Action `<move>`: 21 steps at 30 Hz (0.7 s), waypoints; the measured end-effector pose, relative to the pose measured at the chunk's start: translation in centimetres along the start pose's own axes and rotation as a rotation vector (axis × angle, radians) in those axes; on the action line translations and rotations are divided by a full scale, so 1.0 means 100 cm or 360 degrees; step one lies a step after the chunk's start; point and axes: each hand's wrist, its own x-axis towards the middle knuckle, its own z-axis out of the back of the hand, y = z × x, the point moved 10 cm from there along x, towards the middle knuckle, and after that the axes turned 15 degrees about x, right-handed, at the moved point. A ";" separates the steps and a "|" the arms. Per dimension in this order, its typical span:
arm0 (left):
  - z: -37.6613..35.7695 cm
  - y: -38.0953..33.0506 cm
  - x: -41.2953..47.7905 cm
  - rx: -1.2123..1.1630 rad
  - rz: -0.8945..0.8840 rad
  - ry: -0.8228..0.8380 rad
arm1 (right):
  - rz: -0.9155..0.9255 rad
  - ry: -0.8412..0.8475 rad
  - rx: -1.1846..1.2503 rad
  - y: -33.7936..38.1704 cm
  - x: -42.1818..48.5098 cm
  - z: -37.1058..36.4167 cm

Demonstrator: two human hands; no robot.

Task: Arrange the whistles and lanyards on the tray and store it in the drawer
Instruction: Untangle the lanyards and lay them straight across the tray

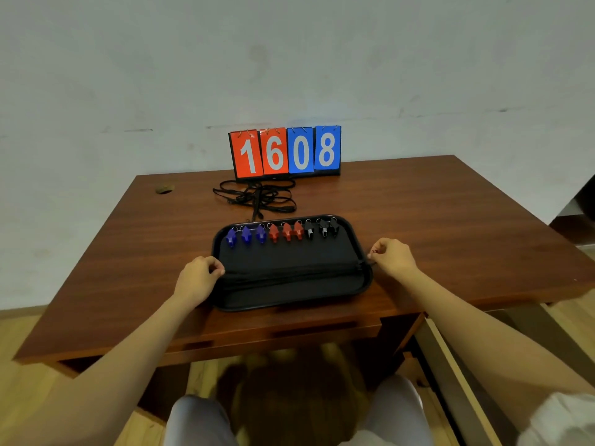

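Observation:
A black tray [360, 239] lies on the brown desk [450, 220]. Along its far edge stands a row of whistles: three blue whistles [246, 235], three red whistles [286, 231] and three black whistles [323, 229]. Several black lanyards [289, 273] lie stretched straight across the tray's near half. My left hand [198, 278] pinches their left ends at the tray's left rim. My right hand [392, 255] pinches their right ends at the right rim. A tangle of more black lanyards [257, 196] rests on the desk behind the tray.
A flip scoreboard [286, 151] showing 1608 stands at the back of the desk against the wall. A cable hole [165, 189] sits at the desk's far left. A drawer [457, 375] is pulled open under the desk at the right. My knees show below.

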 end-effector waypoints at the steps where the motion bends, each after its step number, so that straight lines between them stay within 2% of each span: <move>1: 0.001 0.000 0.000 0.0021 -0.0003 -0.0016 | 0.0004 0.0001 0.0007 -0.001 0.000 0.000; 8: 0.008 0.000 0.002 0.0227 0.0021 -0.0159 | 0.0067 -0.0072 0.0025 0.003 0.005 -0.002; 15: -0.002 -0.001 0.002 0.0481 0.0032 -0.0097 | 0.0034 0.0022 -0.0041 -0.003 0.006 -0.011; 18: -0.001 -0.007 0.000 0.0583 -0.0013 -0.0141 | 0.0111 0.0031 -0.0118 0.001 0.004 -0.012; 21: 0.005 -0.025 -0.003 0.0666 -0.0163 -0.0280 | 0.0325 0.0012 -0.0225 0.017 -0.002 -0.015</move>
